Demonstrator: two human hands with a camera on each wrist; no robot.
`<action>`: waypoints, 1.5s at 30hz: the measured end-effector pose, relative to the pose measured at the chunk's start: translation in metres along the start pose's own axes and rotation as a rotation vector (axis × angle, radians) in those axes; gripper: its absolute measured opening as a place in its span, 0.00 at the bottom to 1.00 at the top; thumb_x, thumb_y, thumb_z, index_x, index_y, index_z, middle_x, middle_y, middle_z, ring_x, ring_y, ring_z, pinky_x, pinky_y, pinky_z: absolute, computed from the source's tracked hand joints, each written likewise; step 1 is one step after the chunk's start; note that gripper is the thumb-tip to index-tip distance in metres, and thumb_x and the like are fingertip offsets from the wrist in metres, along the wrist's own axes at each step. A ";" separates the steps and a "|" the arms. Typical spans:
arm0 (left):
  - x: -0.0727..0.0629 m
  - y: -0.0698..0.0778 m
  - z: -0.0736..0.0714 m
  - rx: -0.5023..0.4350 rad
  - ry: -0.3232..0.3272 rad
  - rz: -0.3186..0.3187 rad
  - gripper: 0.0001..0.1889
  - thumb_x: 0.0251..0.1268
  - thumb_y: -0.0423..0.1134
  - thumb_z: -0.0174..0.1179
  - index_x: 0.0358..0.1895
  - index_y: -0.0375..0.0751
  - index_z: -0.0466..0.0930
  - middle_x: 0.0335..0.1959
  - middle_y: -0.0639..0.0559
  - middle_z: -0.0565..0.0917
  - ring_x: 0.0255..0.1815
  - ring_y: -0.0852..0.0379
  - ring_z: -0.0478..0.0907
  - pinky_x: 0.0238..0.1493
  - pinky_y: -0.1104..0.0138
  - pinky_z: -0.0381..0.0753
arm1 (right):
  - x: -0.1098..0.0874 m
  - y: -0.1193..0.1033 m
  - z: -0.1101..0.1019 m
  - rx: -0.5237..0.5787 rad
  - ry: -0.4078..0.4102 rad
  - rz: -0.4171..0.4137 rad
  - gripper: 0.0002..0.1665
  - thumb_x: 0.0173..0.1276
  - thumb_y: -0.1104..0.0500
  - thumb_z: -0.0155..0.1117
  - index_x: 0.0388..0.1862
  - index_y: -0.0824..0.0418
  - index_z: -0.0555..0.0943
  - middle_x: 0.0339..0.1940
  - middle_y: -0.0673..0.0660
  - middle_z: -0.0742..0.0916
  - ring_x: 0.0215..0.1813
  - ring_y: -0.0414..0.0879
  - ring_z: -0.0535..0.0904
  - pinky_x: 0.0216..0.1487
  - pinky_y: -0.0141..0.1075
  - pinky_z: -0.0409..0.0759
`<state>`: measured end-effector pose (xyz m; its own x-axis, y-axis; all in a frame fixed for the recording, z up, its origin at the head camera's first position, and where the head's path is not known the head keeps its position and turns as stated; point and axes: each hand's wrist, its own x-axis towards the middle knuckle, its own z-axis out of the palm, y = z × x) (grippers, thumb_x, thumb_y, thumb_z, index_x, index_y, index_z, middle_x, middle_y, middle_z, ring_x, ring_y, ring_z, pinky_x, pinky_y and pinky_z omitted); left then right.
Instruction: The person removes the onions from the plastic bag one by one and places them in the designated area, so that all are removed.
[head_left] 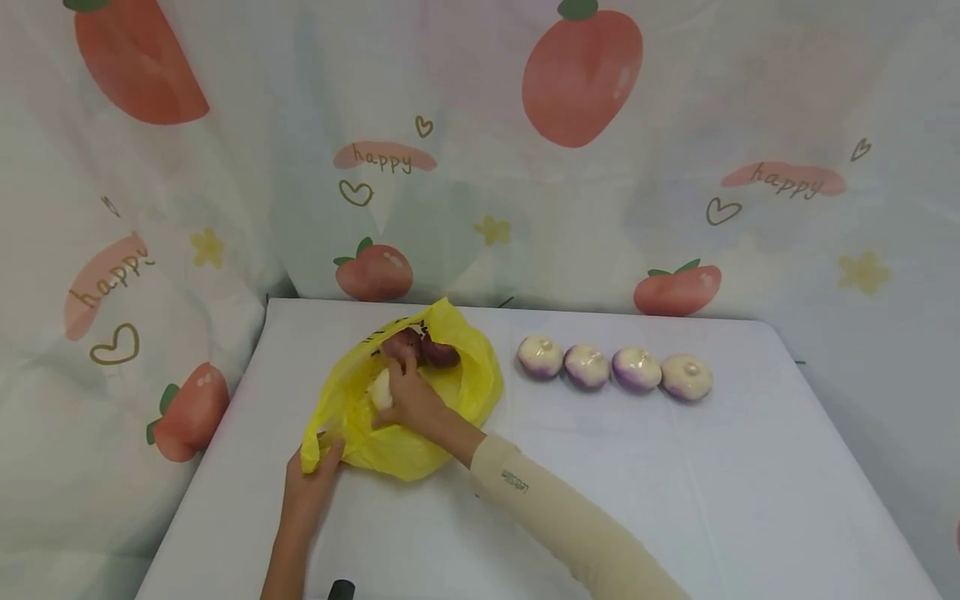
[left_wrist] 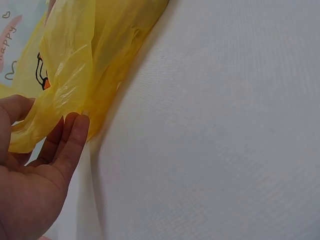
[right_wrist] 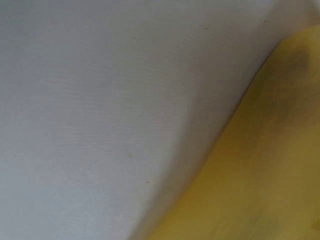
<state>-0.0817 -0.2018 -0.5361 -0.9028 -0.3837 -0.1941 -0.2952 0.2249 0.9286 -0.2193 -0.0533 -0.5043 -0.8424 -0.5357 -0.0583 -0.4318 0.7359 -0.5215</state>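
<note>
A yellow plastic bag [head_left: 472,367] lies on the table with its mouth spread open. My left hand [head_left: 315,475] pinches the bag's near left edge; the left wrist view shows the thumb and fingers [left_wrist: 72,142] about the thin plastic [left_wrist: 65,95]. Inside the mouth, my right hand [head_left: 416,404] holds a pale round turnip [head_left: 382,390] between thumb and fingers, partly hidden by the hand. Two dark reddish-purple onions [head_left: 441,353] sit deeper in the bag. The right wrist view catches only the bag's side [right_wrist: 260,165], not the hand.
Several white-and-purple turnips [head_left: 587,367] stand in a row right of the bag. The white table [head_left: 600,467] meets a printed cloth backdrop [head_left: 465,183] behind and at the left. A small black object [head_left: 341,590] shows at the near edge.
</note>
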 end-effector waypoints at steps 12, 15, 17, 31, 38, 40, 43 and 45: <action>-0.002 0.000 0.001 -0.020 0.002 0.030 0.32 0.64 0.56 0.56 0.62 0.35 0.66 0.56 0.42 0.73 0.53 0.52 0.67 0.59 0.57 0.62 | -0.021 0.009 -0.020 0.253 0.312 -0.087 0.54 0.45 0.48 0.79 0.66 0.56 0.58 0.61 0.60 0.64 0.54 0.50 0.71 0.55 0.37 0.73; -0.001 -0.001 0.000 -0.015 0.000 0.040 0.31 0.64 0.56 0.57 0.62 0.37 0.66 0.56 0.44 0.73 0.53 0.53 0.67 0.60 0.58 0.63 | -0.031 0.011 -0.024 0.269 0.352 -0.086 0.55 0.45 0.45 0.78 0.66 0.59 0.58 0.60 0.58 0.65 0.55 0.48 0.70 0.57 0.36 0.71; 0.000 -0.001 -0.001 -0.007 -0.004 0.039 0.32 0.64 0.56 0.57 0.62 0.37 0.66 0.57 0.44 0.73 0.53 0.52 0.66 0.60 0.57 0.62 | -0.038 0.012 -0.027 0.299 0.368 -0.096 0.55 0.46 0.44 0.78 0.66 0.61 0.58 0.61 0.58 0.65 0.55 0.47 0.69 0.58 0.36 0.70; -0.002 0.002 -0.002 0.009 -0.015 0.022 0.35 0.64 0.57 0.56 0.64 0.34 0.63 0.60 0.40 0.70 0.59 0.47 0.64 0.64 0.51 0.58 | -0.069 0.027 -0.041 0.443 0.373 -0.060 0.54 0.44 0.51 0.81 0.66 0.60 0.59 0.58 0.57 0.69 0.53 0.47 0.71 0.56 0.40 0.72; 0.000 0.001 -0.004 -0.007 -0.013 0.031 0.32 0.65 0.55 0.56 0.63 0.33 0.64 0.58 0.39 0.70 0.56 0.48 0.65 0.62 0.52 0.59 | -0.081 0.037 -0.041 0.493 0.366 -0.045 0.55 0.45 0.52 0.80 0.68 0.60 0.59 0.60 0.56 0.70 0.58 0.47 0.68 0.59 0.42 0.69; 0.000 0.000 -0.003 -0.011 -0.017 0.029 0.33 0.65 0.55 0.56 0.63 0.34 0.64 0.58 0.41 0.71 0.56 0.49 0.65 0.63 0.52 0.59 | -0.083 0.041 -0.041 0.473 0.377 -0.030 0.56 0.44 0.52 0.81 0.69 0.59 0.59 0.61 0.55 0.71 0.59 0.47 0.67 0.59 0.43 0.69; 0.001 -0.001 -0.003 -0.009 -0.019 0.025 0.32 0.64 0.56 0.56 0.63 0.36 0.65 0.58 0.42 0.71 0.56 0.50 0.65 0.63 0.53 0.60 | -0.087 0.045 -0.043 0.442 0.406 -0.014 0.55 0.44 0.51 0.81 0.68 0.60 0.61 0.60 0.56 0.72 0.59 0.48 0.68 0.58 0.44 0.69; 0.001 -0.002 -0.003 -0.007 -0.020 0.028 0.32 0.64 0.56 0.56 0.63 0.36 0.65 0.58 0.42 0.71 0.55 0.49 0.65 0.63 0.53 0.60 | -0.090 0.047 -0.046 0.442 0.429 -0.017 0.55 0.43 0.52 0.81 0.67 0.62 0.61 0.60 0.57 0.73 0.58 0.50 0.69 0.58 0.46 0.69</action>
<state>-0.0817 -0.2051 -0.5372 -0.9170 -0.3589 -0.1738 -0.2671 0.2291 0.9360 -0.1786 0.0487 -0.4848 -0.9307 -0.2641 0.2531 -0.3496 0.4383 -0.8281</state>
